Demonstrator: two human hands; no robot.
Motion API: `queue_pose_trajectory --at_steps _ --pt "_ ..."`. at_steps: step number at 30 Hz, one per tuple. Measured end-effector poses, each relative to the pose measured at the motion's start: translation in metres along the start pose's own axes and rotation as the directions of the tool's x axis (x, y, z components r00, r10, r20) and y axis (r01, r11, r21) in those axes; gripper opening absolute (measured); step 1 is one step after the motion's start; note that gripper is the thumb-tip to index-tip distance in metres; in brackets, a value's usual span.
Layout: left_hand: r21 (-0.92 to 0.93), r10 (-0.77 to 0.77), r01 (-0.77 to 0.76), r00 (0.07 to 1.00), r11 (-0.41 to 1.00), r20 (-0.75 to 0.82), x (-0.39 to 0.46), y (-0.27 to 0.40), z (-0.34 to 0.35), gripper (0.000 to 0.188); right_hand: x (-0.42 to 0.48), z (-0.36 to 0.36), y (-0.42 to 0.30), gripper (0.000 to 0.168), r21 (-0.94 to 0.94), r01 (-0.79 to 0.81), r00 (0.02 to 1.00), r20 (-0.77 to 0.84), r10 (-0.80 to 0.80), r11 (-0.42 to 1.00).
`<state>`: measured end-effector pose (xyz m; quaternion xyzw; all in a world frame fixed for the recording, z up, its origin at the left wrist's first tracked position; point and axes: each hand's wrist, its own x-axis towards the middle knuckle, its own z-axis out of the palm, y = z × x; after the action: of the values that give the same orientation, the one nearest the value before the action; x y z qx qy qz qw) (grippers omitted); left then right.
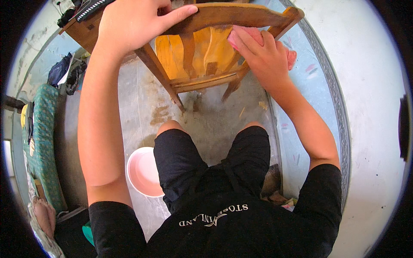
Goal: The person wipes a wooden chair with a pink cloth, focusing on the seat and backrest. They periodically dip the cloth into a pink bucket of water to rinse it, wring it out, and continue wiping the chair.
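A brown wooden chair stands in front of me with its back towards me, and its curved top rail [238, 14] crosses the upper picture. My left hand [135, 25] grips the rail's left end, the thumb lying along the wood; its other fingers are mostly hidden. In my right hand [264, 56] is a bunched pink cloth [253, 34], pressed against the lower edge of the rail near its right end. Part of the cloth hangs out beyond the hand on the right. Below the rail, the lighter orange-brown seat [219, 45] shows between the back slats.
A pink basin [145, 174] with a white rim sits on the concrete floor [206, 138] beside my left leg. A light-blue and white wall [367, 135] runs close on my right. Wooden furniture [80, 35] stands at upper left, and a green patterned mattress [46, 145] lies at far left.
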<state>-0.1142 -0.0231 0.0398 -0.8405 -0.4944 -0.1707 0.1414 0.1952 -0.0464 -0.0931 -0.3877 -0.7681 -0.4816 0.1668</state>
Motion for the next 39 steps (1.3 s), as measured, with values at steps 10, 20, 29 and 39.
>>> queue_pose_trajectory --at_steps 10,20,29,39 --pt "0.0 -0.077 0.077 0.997 0.997 0.029 0.005 0.015 -0.013 0.07 -0.099 0.091 -0.109 0.045 0.136 -0.164 0.916 0.389 0.099 0.977" --pt "-0.223 -0.135 0.133 0.991 0.966 0.008 0.002 0.005 -0.008 0.066 -0.087 0.068 -0.094 0.049 0.315 -0.239 0.908 0.408 0.096 0.919" --pt "-0.623 -0.123 -0.032 0.971 0.782 -0.205 -0.013 -0.007 -0.004 0.022 -0.108 0.093 -0.13 0.04 0.302 -0.311 0.861 0.492 0.132 0.901" --pt "-0.187 -0.065 0.071 0.997 0.98 0.039 -0.023 -0.013 -0.009 0.025 -0.099 0.087 -0.135 0.044 0.356 -0.364 0.847 0.51 0.148 0.86"
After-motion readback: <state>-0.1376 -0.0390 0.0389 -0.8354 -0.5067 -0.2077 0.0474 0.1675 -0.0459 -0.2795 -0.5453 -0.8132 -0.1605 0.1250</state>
